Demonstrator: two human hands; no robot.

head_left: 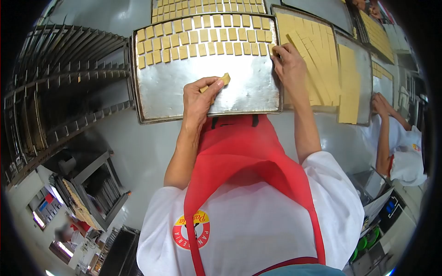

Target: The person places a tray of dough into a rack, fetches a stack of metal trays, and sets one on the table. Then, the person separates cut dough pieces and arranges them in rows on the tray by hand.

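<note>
A metal baking tray (161,96) lies in front of me, with three rows of small rectangular dough pieces (202,49) across its far half. Over the bare near half, my left hand (199,99) is closed around a bent strip of yellow dough (225,78); the fingers hide part of the strip. At the right end of the nearest row, my right hand (289,62) pinches a small dough piece (271,48) just inside the tray's right rim. Right of the tray, a large sheet of dough (317,60), cut into strips, lies partly under my right forearm.
Another tray of dough pieces (207,6) adjoins the far edge. Farther right are a narrow dough slab (349,85) and a co-worker's hands (380,105) at another tray. Dark metal racks (69,73) stand on the left. A person (76,230) is visible at lower left.
</note>
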